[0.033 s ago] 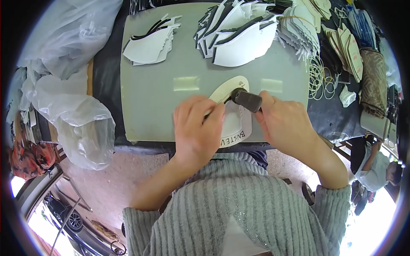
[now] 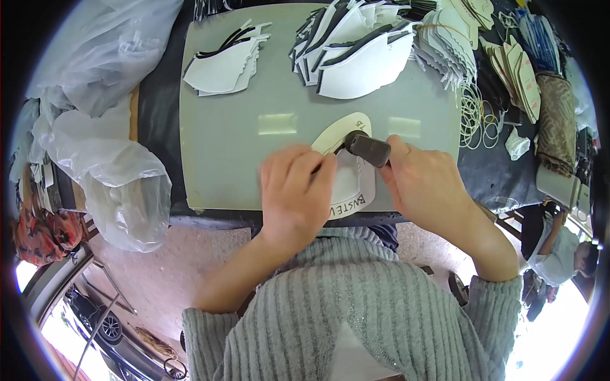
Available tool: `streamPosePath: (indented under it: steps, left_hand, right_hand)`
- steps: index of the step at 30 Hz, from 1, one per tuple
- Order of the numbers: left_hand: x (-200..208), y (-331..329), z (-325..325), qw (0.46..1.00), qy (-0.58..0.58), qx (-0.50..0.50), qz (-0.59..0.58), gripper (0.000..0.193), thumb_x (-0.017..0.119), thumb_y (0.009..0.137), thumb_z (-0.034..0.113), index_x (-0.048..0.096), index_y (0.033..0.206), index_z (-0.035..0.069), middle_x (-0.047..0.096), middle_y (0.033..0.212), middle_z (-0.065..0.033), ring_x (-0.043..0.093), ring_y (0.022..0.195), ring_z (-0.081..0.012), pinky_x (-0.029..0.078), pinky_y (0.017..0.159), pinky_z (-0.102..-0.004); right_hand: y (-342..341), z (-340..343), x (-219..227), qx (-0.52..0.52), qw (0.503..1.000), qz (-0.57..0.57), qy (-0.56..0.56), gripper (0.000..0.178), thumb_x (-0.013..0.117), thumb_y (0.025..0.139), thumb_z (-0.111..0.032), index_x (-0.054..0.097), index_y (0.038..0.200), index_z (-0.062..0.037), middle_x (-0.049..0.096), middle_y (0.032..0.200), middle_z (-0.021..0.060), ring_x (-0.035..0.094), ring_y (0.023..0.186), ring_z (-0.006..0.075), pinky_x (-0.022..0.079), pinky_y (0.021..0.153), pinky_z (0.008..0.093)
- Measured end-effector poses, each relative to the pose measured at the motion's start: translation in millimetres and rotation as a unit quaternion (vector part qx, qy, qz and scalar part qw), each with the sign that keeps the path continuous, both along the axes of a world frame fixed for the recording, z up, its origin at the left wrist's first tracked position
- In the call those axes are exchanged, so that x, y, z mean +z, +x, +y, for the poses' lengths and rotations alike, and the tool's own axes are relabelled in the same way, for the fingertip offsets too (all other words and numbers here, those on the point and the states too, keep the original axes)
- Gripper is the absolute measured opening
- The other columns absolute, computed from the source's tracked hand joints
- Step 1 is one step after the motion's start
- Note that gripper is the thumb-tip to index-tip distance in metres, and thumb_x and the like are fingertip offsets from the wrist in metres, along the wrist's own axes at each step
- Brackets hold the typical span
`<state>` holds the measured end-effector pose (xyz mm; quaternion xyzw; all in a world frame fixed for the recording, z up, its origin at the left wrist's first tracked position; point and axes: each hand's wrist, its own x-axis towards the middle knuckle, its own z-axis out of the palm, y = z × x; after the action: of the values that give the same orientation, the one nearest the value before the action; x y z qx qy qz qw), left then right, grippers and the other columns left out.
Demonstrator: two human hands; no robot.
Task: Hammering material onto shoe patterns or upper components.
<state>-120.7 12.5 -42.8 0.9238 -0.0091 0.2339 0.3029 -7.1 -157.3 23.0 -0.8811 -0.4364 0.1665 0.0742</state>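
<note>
A cream card template (image 2: pixel 353 125) with dark marker writing lies near the table's front edge, and a white panel (image 2: pixel 345 181) rests on it. My right hand (image 2: pixel 427 182) is closed around a dark hammer (image 2: pixel 370 150), its head over the template and its handle mostly hidden by my fingers. At the template's left side, my left hand (image 2: pixel 297 190) has its fingers bent and pressed together. A black strip (image 2: pixel 333 151) runs from its fingertips toward the hammer head. The palm and thumb are hidden from above.
Several white panels with black edging (image 2: pixel 365 60) are piled at the back, with a smaller stack (image 2: pixel 222 66) on the left. Grey pieces (image 2: pixel 448 47), a white cord coil (image 2: pixel 473 114) and card templates (image 2: pixel 518 76) lie right. Plastic bags (image 2: pixel 121 171) fill the left side.
My left hand has shifted very slightly, its fingers drawing closer together. The right hand and the hammer stay nearly in place.
</note>
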Motion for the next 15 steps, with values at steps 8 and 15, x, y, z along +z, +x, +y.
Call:
streamPosePath:
  steps: [8, 15]
  left_hand:
    - [5, 0, -4, 0.988, 0.153, -0.025, -0.011, 0.025, 0.069, 0.07, 0.002, 0.068, 0.095, -0.002, 0.059, 0.093, -0.0073, 0.06, 0.091, -0.0248, 0.046, 0.08, -0.0394]
    - [8, -1, -4, 0.989, 0.144, -0.026, 0.017, 0.021, 0.067, 0.071, 0.001, 0.066, 0.092, -0.002, 0.059, 0.094, -0.0082, 0.06, 0.09, -0.0248, 0.046, 0.081, -0.0393]
  right_hand:
    - [-4, -1, 9, -0.023, 0.993, 0.03, 0.111, 0.027, 0.059, 0.094, -0.024, 0.048, 0.084, -0.0016, 0.059, 0.063, 0.014, 0.062, 0.054, 0.0337, 0.048, 0.047, 0.0409]
    - [-7, 3, 9, -0.014, 0.996, 0.038, 0.077, 0.026, 0.06, 0.094, -0.022, 0.048, 0.084, -0.0012, 0.058, 0.064, 0.0133, 0.061, 0.053, 0.0337, 0.048, 0.048, 0.041]
